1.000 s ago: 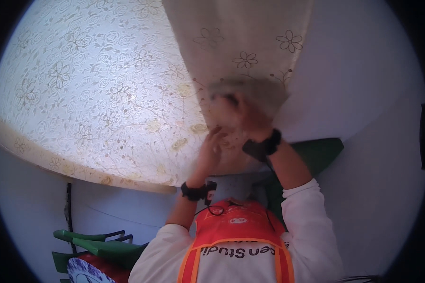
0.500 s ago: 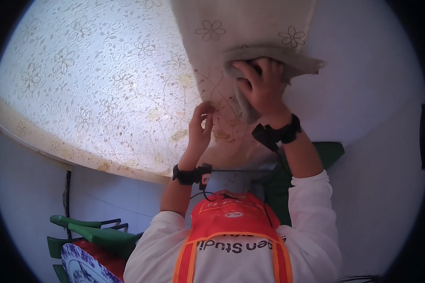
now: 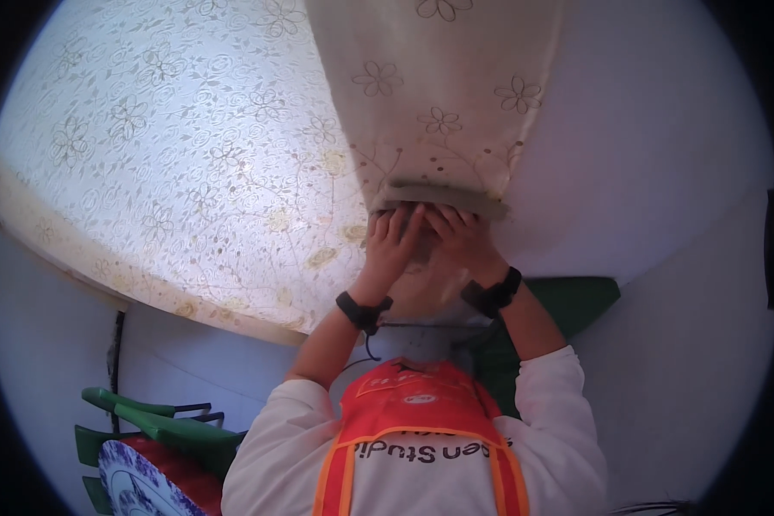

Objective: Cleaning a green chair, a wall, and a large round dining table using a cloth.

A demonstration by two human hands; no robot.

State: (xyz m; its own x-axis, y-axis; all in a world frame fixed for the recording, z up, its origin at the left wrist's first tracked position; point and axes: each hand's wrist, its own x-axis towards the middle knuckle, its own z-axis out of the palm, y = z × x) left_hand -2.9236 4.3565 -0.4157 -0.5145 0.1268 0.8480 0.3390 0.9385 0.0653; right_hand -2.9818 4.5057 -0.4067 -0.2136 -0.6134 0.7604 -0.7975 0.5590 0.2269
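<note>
Where my right hand (image 3: 463, 245) alone had gripped the folded cream floral cloth (image 3: 443, 129) half a second earlier, both hands now pinched its thick grey-edged hem together, left hand (image 3: 391, 245) alongside, steadying the fold above the flower-patterned tabletop (image 3: 163, 172). Green plastic chairs (image 3: 159, 421) stood clear, well below left.

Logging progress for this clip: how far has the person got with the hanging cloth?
Done: the lower edge of the flowered cloth looks gathered into a thick folded band. In hand: the left hand and right hand both grip that band, side by side, above the patterned tablecloth. Left: the cloth above the band hangs loose and ungathered; how much more needs handling cannot be told.
</note>
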